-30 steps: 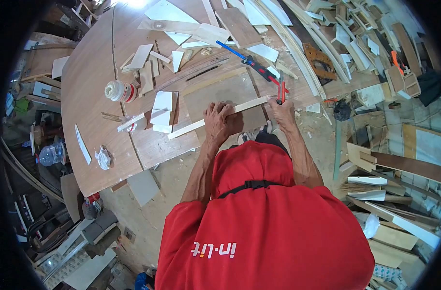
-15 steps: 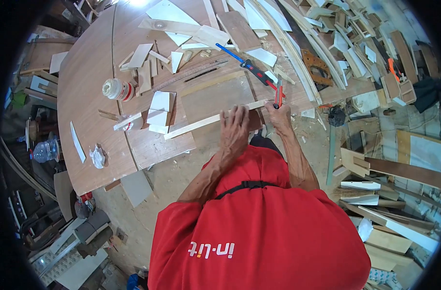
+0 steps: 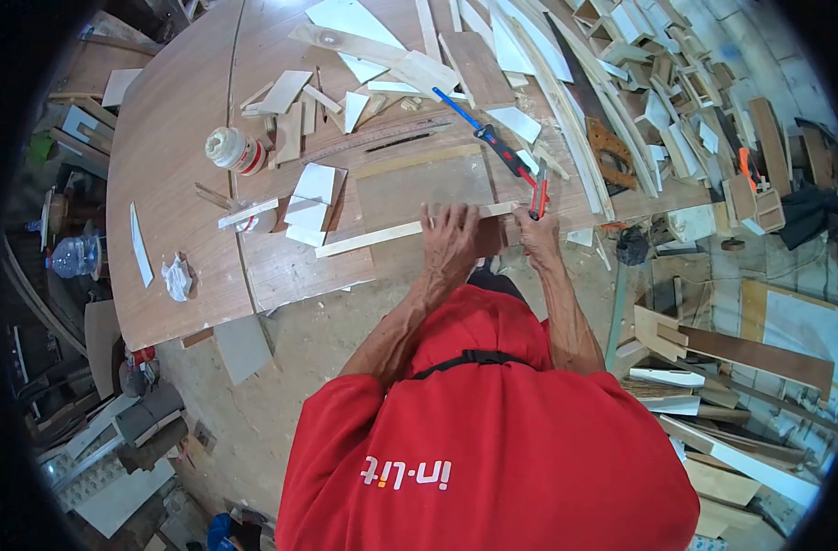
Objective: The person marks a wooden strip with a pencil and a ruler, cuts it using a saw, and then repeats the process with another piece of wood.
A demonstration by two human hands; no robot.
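My left hand (image 3: 449, 241) lies over a thin pale wooden strip (image 3: 368, 241), its fingers hooked across the far edge and pressing it down. My right hand (image 3: 539, 241) is closed around a red utility knife (image 3: 539, 200) at the strip's right end. Where the blade meets the wood is too small to make out. Under the strip lies a flat brown wooden panel (image 3: 424, 188) near the table's front edge. Just beyond the knife rests a small saw (image 3: 502, 147) with a blue blade and a dark-and-red handle.
Left on the table (image 3: 180, 119) stand a jar (image 3: 235, 151) with a red label and a small container (image 3: 254, 219) with sticks. White-faced offcuts (image 3: 311, 204), a ruler (image 3: 382, 140) and a wooden-handled saw (image 3: 610, 154) lie about. Stacked boards (image 3: 750, 358) line the right.
The view has shifted slightly, so the table and tools appear displaced. My right hand remains closed around the knife at the strip's end. My left hand still rests on the strip.
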